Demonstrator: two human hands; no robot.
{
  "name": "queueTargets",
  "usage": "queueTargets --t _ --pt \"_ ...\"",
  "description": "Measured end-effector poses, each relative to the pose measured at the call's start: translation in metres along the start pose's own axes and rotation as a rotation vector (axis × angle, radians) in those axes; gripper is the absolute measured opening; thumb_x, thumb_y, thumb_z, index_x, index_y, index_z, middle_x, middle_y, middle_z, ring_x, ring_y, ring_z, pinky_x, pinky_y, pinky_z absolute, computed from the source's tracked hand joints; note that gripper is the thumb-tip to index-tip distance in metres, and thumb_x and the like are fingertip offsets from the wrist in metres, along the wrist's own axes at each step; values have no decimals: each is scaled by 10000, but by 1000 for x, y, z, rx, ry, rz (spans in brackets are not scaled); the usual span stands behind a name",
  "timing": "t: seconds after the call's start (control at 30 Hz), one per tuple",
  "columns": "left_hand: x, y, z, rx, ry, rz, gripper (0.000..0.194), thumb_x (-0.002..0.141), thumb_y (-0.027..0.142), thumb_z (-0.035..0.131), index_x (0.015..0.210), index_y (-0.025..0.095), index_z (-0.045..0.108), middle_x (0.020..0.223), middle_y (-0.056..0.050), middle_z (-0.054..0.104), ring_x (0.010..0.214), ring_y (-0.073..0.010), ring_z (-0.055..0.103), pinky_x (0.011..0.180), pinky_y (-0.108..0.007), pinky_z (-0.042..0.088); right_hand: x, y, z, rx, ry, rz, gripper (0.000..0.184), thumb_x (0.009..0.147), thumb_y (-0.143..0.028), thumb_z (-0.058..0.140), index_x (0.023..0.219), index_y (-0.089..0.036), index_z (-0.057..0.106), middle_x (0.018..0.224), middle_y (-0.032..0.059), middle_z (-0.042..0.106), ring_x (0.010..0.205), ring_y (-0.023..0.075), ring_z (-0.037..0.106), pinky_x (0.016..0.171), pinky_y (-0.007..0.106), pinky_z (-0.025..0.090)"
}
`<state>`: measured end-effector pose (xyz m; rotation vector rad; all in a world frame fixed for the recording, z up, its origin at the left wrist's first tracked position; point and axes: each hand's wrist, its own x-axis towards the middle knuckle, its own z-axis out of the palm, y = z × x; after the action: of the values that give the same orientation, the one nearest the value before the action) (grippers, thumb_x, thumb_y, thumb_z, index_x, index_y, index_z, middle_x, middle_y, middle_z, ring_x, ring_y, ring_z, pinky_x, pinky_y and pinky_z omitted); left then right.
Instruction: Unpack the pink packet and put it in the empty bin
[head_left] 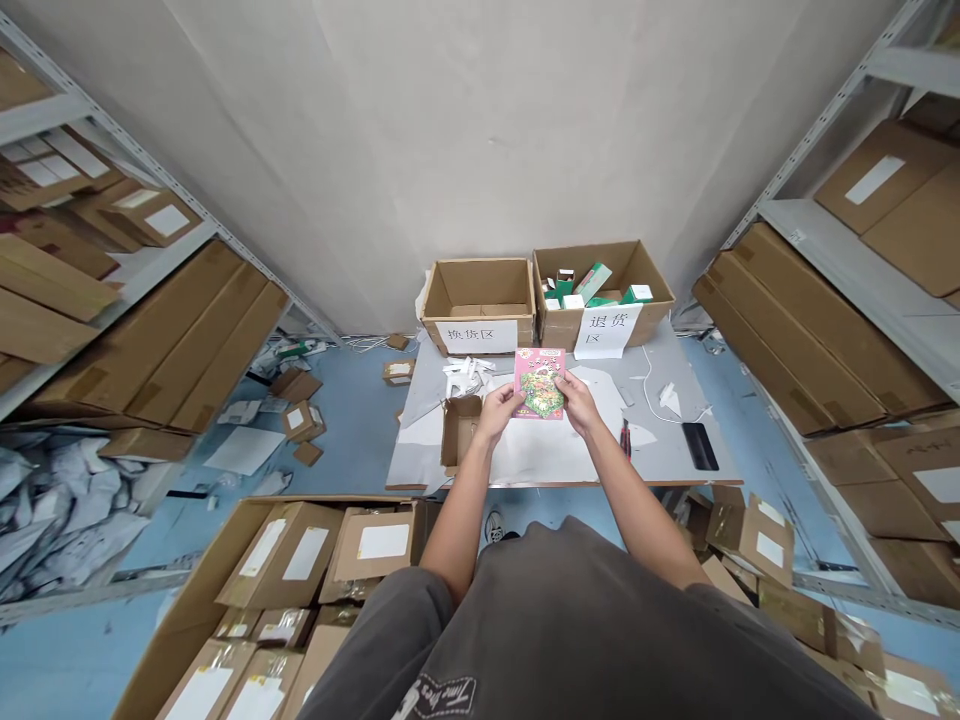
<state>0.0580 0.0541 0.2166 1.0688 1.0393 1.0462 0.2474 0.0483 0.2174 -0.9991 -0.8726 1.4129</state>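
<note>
Between my two hands I hold a pink picture book or flat package (540, 385) with a green, colourful illustration on its front. My left hand (499, 408) grips its left edge, and my right hand (577, 400) grips its right edge, with both thumbs on the front. It is held above the table (555, 455). Close to my left forearm stands a small opened cardboard box (454, 440). Right of my right hand lies a red and black cutter (625, 438).
At the table's back stand a cardboard box with a white label (480, 338) and another box (649, 265) holding green-and-white packages. A black phone (700, 446) lies at the right. White scraps (466, 377) lie left. Shelves (847, 235) flank me; a large carton of parcels (247, 510) stands front left.
</note>
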Motion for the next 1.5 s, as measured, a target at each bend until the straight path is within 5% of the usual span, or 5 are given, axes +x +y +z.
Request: queueTargets --t 0.53,0.77,0.97,1.2,1.5 --pt "1 -6 -9 -180 -8 -5 453 732 488 909 1048 181 803 1036 -63 814 920 -218 732 886 -354 574 1 5 7 -25 15 33 636 743 -722 844 1181 -272 742 1165 73 814 1132 339 747 900 433 645" --pt "17 -8 -44 -85 52 24 586 770 449 868 1282 196 734 1134 -88 785 989 -241 728 910 -369 585 27 26 31 -43 33 43 648 746 -609 870 1279 -275 713 1163 74 813 1077 329 762 903 445 649" --pt "68 19 -98 375 21 240 982 656 225 912 1567 280 548 1543 -129 544 1372 -334 583 1161 -442 490 97 37 76 -250 97 -199 865 756 -495 829 1552 -295 555 1446 107 688 1303 344 655 1042 504 596" --pt "160 47 -133 640 -36 328 896 632 157 896 1485 208 631 1706 -172 320 1507 -440 449 1254 -509 414 203 24 97 -755 -101 -343 906 698 -407 893 1547 -281 600 1620 125 489 1534 398 428 1318 560 300" --pt "298 80 -162 1045 98 206 870 811 225 815 1620 217 496 1795 -173 162 1493 -445 489 1207 -513 464 377 6 115 -1094 -399 -310 1161 687 -516 951 1684 -299 399 1819 119 28 1557 466 388 1250 573 400"
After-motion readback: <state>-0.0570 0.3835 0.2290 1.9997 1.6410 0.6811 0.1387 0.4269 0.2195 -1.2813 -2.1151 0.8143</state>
